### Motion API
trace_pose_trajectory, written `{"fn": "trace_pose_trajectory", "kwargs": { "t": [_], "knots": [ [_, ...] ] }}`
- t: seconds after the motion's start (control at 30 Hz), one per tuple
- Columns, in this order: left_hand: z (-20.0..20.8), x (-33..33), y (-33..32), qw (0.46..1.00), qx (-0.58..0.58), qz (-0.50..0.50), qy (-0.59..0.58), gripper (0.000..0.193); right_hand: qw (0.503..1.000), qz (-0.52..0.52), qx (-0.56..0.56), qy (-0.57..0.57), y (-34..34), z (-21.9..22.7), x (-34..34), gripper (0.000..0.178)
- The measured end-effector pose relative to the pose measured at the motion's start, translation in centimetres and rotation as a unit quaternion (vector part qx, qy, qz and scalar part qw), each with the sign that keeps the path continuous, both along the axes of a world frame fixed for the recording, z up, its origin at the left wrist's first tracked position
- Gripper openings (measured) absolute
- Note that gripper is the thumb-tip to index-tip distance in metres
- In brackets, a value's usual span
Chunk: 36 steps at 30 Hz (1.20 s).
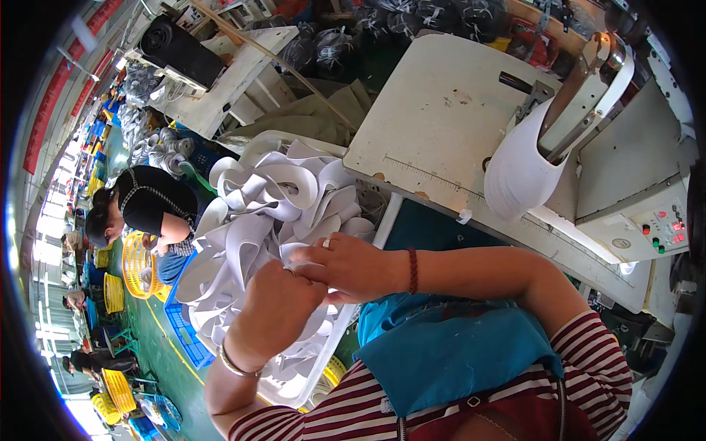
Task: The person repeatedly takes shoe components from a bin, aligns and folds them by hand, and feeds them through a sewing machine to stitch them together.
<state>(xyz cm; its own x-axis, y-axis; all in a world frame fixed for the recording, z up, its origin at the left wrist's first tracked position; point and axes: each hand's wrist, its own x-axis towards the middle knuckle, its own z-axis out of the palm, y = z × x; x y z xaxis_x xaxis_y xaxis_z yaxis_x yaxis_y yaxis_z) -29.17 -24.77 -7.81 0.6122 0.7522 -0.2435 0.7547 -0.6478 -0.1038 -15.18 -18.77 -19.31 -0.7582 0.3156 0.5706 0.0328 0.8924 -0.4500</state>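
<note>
My left hand (276, 312) is closed in a fist, a bangle at its wrist. Against its knuckles press the bent fingers of my right hand (351, 268), which wears a ring and a red braided cord. Whatever the two hands pinch between them is hidden by the fingers. Just below and around them lies a heap of curved white strips (246, 239), seemingly fabric or sheet pieces, filling a white bin (334, 349). At the right, a white shoe upper (518, 165) hangs on the metal arm of a machine, apart from both hands.
A worn cream machine table (441, 103) with a ruled edge stands beyond my right arm, next to a control box (665, 228) with coloured buttons. Blue crate (184, 331) and yellow basket (137, 264) stand left, where a person in black headwear (151, 198) bends close. A wooden pole (287, 70) slants behind the bin.
</note>
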Motion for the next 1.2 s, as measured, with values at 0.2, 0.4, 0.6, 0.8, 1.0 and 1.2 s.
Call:
{"fn": "trace_pose_trajectory", "kwargs": {
  "t": [0.2,0.4,0.6,0.8,1.0,1.2],
  "knots": [
    [2.0,0.4,2.6,0.997,-0.027,-0.03,0.064,0.014,0.994,-0.017,-0.107,-0.012,0.6,-2.0,0.3,0.024],
    [0.8,-5.7,3.6,0.789,0.036,0.28,-0.546,0.009,0.882,-0.159,-0.436,0.08,1.7,-7.4,3.6,0.027],
    [-16.3,-10.2,-3.9,0.786,-0.122,0.372,-0.479,0.029,0.828,-0.102,-0.541,0.106,-0.2,-11.6,3.9,0.023],
    [-16.5,-5.0,-3.3,0.692,-0.011,0.471,-0.547,0.041,0.963,-0.087,-0.246,0.063,0.4,-7.2,3.0,0.032],
    [-19.2,-4.0,-2.3,0.799,0.244,0.348,-0.427,0.035,0.975,-0.037,-0.209,0.062,-1.2,-5.9,3.1,0.016],
    [-19.3,-3.6,0.5,0.64,0.112,0.424,-0.631,0.019,0.95,-0.021,-0.265,0.165,-2.9,-4.4,8.2,0.018]
  ]
}}
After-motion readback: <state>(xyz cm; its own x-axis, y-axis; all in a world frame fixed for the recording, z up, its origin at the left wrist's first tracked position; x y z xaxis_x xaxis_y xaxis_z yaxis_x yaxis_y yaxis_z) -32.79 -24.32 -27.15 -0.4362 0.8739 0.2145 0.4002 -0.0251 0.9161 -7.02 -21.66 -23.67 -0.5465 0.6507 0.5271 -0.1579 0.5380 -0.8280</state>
